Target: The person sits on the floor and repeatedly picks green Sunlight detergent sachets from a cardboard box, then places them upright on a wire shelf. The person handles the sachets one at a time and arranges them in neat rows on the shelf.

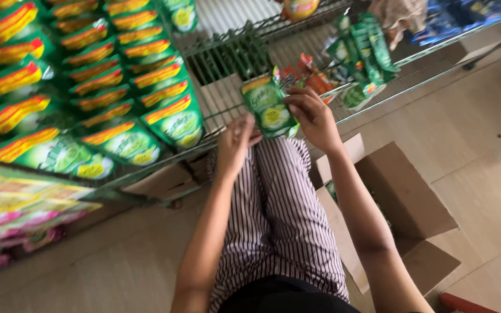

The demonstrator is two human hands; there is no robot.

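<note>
1. Green wire shelf [227,58] across the top of the view, its left part packed with overlapping rows of green pouches with red and yellow bands [117,75], its middle stretch bare wire.
2. Open cardboard box [401,203] on the pale tiled floor [482,145], just right of the striped trousers [279,214], flaps spread outward.
3. Lower left: a second stock of flat packets in yellow and pink [24,214], stacked beneath the green rows.
4. Further along the shelf, upper right: a loose cluster of small green sachets [363,49], some hanging over the wire edge.
5. Right hand [314,119] raised in front of the shelf edge, fingers curled closed around the right side of a green pouch [268,107].
6. Left hand [236,142] just below and to the left of that pouch, fingers bent, tips near its lower left corner; actual contact impossible to tell through blur.
7. Held pouch upright, slightly tilted, above the knees and just before the bare part of the shelf.
</note>
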